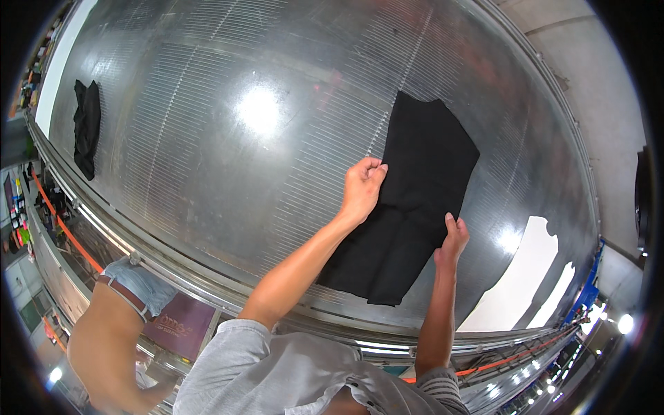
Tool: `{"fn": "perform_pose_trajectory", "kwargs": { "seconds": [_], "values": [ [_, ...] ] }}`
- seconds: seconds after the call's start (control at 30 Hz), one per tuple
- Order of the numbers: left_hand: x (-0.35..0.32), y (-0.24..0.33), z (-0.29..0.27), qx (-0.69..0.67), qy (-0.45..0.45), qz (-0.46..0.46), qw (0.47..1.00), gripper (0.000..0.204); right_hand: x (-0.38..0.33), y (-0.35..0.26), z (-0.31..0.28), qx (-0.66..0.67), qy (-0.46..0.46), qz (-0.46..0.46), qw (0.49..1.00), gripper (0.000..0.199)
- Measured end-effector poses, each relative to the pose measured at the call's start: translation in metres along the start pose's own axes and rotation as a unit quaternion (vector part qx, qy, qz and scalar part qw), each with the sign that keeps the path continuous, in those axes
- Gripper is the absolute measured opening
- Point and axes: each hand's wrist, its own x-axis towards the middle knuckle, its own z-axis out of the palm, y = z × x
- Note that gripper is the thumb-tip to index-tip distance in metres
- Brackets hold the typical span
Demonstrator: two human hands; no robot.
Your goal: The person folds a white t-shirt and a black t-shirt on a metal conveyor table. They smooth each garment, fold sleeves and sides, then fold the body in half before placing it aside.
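Note:
A piece of black cloth (425, 173), cut to a garment-panel shape, lies over the metal table (221, 173) in front of me, its near end reaching the table's front edge. My left hand (363, 187) pinches its left edge about midway along. On the opposite edge, a little nearer to me, my right hand (452, 237) grips the cloth, with the thumb on top and the fingers partly hidden. Slight creases run across the fabric between my hands.
At the table's far left lies a crumpled black cloth (87, 130). Two white cut pieces, one larger (519, 277) and one narrow (555, 294), lie on the right. A metal rail borders the table. A shirtless person (114, 339) stands at the lower left beside it.

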Motion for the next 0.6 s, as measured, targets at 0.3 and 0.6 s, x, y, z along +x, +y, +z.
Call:
{"fn": "perform_pose_trajectory", "kwargs": {
  "seconds": [0.3,0.6],
  "values": [
    [-0.019,-0.01,-0.021,-0.014,0.037,-0.053,0.998,0.008,-0.001,0.024,-0.009,-0.016,0.019,-0.006,1.0,0.023],
    [-0.018,-0.022,-0.041,-0.001,0.04,-0.053,0.998,0.01,-0.017,0.031,-0.008,0.01,0.031,-0.018,0.999,0.02]
  ]
}}
